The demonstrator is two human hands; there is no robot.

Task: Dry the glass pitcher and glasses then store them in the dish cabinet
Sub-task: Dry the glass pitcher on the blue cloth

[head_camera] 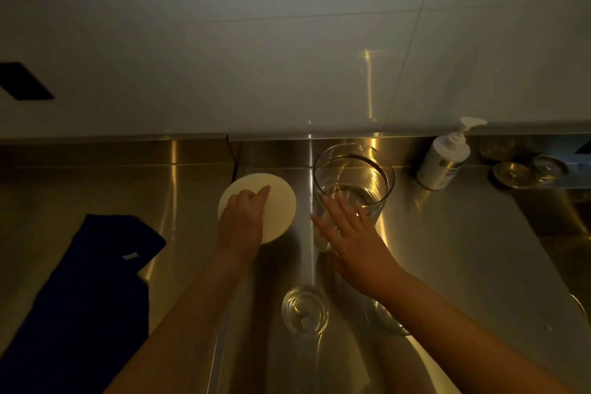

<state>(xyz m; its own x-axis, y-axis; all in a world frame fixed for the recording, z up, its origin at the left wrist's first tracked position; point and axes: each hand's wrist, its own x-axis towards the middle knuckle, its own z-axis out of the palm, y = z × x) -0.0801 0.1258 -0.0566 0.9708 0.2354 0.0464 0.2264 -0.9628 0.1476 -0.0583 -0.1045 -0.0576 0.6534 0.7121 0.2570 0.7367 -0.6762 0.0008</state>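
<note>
pitcher (353, 182) stands at the desk's back edge, glass (305, 310) nearer. left hand (244, 217) presses the lid (278, 201), right hand (348, 233) released (fingers spread). steady the pitcher before towelling.

Brushed shiny steel counter (447, 249), clear glass pitcher (353, 176), matt pale disc (278, 201) (material unclear), dark cloth (96, 281)

Left hand (243, 217) on pale round lid (278, 201), right hand (348, 233) open against glass pitcher (353, 179).
</note>
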